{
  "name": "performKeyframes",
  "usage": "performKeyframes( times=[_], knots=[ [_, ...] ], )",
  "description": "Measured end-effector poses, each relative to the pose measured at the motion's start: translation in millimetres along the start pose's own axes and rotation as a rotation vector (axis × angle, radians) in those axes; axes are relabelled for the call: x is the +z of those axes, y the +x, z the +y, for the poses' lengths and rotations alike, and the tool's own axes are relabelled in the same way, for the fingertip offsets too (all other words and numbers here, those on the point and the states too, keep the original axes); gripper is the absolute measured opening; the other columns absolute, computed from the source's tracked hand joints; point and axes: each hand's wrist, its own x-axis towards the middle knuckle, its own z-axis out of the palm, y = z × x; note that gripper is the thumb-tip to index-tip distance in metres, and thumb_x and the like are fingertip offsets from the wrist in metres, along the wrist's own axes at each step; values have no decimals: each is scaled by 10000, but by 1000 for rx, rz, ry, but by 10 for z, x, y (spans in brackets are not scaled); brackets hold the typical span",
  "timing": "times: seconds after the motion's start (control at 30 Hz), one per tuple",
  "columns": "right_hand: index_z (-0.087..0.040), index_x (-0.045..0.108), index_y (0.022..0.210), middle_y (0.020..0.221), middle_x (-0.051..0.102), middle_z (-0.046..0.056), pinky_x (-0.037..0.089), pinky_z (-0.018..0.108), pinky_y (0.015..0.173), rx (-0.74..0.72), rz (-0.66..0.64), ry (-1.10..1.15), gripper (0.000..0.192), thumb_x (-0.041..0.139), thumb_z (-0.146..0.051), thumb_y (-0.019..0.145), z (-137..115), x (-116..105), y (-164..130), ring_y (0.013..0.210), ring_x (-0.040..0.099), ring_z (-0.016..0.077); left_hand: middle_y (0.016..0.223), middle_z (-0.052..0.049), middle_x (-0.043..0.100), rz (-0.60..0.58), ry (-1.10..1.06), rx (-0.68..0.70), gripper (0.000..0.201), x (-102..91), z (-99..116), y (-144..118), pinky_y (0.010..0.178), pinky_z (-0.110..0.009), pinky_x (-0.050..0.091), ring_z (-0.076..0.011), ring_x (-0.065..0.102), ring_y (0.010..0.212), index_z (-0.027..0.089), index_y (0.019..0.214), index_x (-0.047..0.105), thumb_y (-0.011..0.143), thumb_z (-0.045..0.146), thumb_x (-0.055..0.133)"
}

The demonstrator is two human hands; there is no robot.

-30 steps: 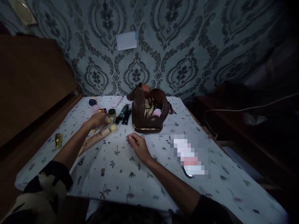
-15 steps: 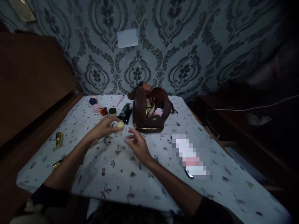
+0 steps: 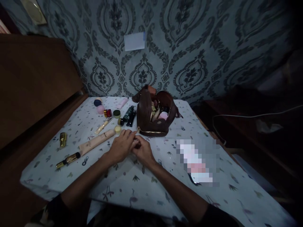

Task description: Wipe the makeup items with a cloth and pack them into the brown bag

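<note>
My left hand (image 3: 122, 145) and my right hand (image 3: 143, 152) meet above the cloth, fingertips touching. Fingers of both hands are bent inward; whatever lies between them, if anything, is hidden. Just beyond my left hand stands a small round pale-yellow container (image 3: 117, 129). A beige squeeze tube (image 3: 97, 142) lies to the left, its near end by a gold-and-black cosmetic tube (image 3: 68, 160). Behind them are a brush with a pale handle (image 3: 103, 125) and a small dark jar (image 3: 121, 121). The open brown bag (image 3: 152, 127), with cosmetics inside, stands beyond my right hand.
A phone with a blurred screen (image 3: 195, 164) lies at right. A gold bottle (image 3: 62, 139) stands at left. Towards the wall are a red jar (image 3: 107, 113), a green-lidded jar (image 3: 116, 113), dark tubes (image 3: 129, 114) and a pink tube (image 3: 122, 103). A wooden cabinet (image 3: 35, 88) borders the left.
My left hand has let go of the pale-yellow container, which now rests on the cloth. It has moved nearer and met my right hand. The beige tube and brush have come into view.
</note>
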Motion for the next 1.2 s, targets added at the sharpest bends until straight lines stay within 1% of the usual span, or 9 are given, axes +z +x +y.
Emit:
performKeyframes(
  times=[0.2,0.37,0.47,0.63,0.83,0.93,1.03,1.13,1.2],
  knots=[
    [-194,647,1029,727,628,-20,446,237,550,206,-118,317,454,783,-325,615,-13,25,17,574,526,119,1121,-107,675,40,-860,-237,494,34,-170,62,994,-399,448,-264,610,1097,174,1123,665,941,555,407],
    [-214,662,1039,844,653,-10,427,226,565,90,-29,165,384,768,-275,675,-100,15,-23,591,496,101,957,-74,731,80,-1449,-465,600,158,-84,-19,847,-364,517,-241,690,895,171,1231,605,823,611,599],
    [-225,666,1085,857,655,0,479,265,664,-24,34,-24,357,731,-248,735,-118,-1,-45,675,550,141,887,-56,732,68,-1520,-477,565,167,-63,-41,842,-321,504,-218,681,874,160,1154,651,740,538,727],
    [-226,667,1088,1151,616,85,481,339,930,-208,88,-160,322,721,-205,771,-101,-11,-55,1071,590,226,844,-48,711,42,-1496,-432,466,170,-104,-51,771,-283,485,-188,657,801,147,998,689,733,527,741],
    [-236,645,1168,1027,582,54,523,313,764,-213,38,-213,421,694,-160,757,-121,-1,-82,863,590,188,784,-18,670,20,-1342,-362,455,179,-108,-88,700,-259,446,-161,602,730,127,996,658,810,542,664],
    [-235,663,1145,972,557,40,517,284,701,-182,61,-165,390,694,-180,760,-111,9,-73,796,577,164,842,-25,665,57,-1285,-354,481,172,-115,-101,757,-274,446,-179,599,806,136,1048,645,841,569,613],
    [-234,668,1104,1006,574,45,520,282,725,-78,127,-55,360,721,-242,748,-63,19,-41,856,602,172,997,-33,650,59,-1373,-436,523,159,-136,-118,826,-299,452,-200,602,917,200,1262,529,868,541,570],
    [-230,637,1098,1023,636,43,527,285,744,71,133,153,400,747,-286,718,-11,24,-5,844,631,167,1132,-29,593,0,-1550,-470,759,140,-168,-136,767,-285,473,-194,603,929,287,1408,314,745,340,680],
    [-226,617,1088,1011,678,40,532,286,755,147,119,296,433,769,-302,690,1,23,12,851,651,171,1229,-30,538,31,-1580,-411,854,134,-195,-147,758,-262,475,-186,585,972,306,1392,292,645,206,694]
  ],
)
